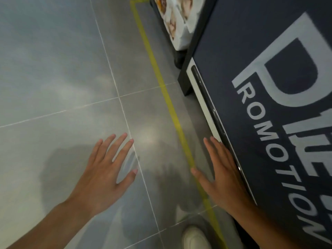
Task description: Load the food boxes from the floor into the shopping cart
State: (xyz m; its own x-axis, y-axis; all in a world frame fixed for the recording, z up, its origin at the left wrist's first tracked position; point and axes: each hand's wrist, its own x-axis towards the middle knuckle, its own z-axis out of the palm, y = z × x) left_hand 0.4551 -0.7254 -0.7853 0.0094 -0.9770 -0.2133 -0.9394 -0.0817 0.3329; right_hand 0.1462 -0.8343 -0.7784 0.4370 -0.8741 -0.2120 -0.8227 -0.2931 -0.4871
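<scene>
Both hands are wide and hold nothing, left hand (106,169) over the near floor (53,69), right hand (221,175) beside the dark promotion stand (260,87), while far at the top a printed food box (177,20) looks light, stiff cardboard, best gripped by two opposite sides.

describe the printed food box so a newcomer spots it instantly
Start at the big dark display stand with white lettering on the right. Just beyond its far corner, at the top edge, sits the food box. It is the only white item there, printed with brown food pictures.
</scene>
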